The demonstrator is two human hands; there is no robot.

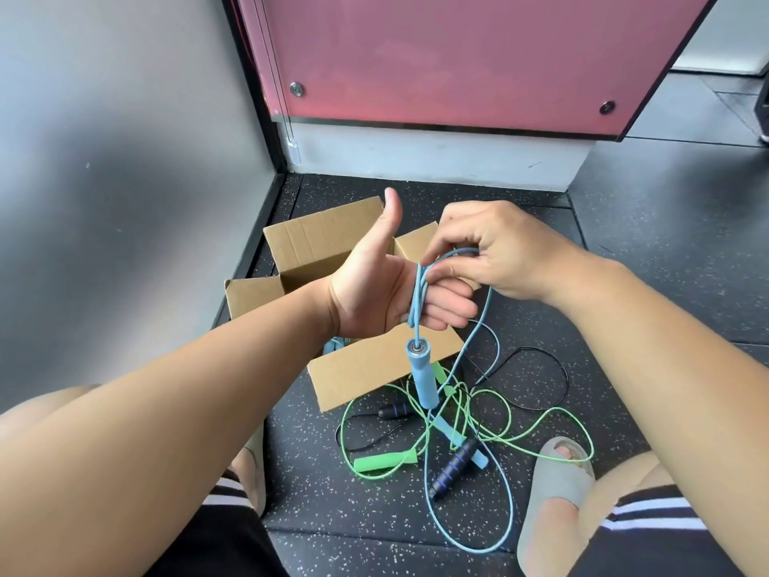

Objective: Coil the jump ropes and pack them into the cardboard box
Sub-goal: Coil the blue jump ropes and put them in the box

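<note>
Nearest on the floor (353,514), the slack of the blue jump rope (416,297) lies in one wide loop, crossed by the green jump rope (383,462) and the black jump rope (453,466). That tangle is the likely trouble, so feed the slack up slowly and shake it free of the green loops rather than tugging. Above it, the blue handle (422,376) hangs from the left hand (374,293), which has its thumb up and its fingers curled, with a few turns of rope wound round them. To its right, the right hand (499,256) pinches the next loop between thumb and fingers. Lay each turn beside the last at an even size, snug but loose enough to slip off the fingers. Beyond and below the hands, the cardboard box (362,368) stands open with something blue inside, so the finished coil has only a short way to go.
</note>
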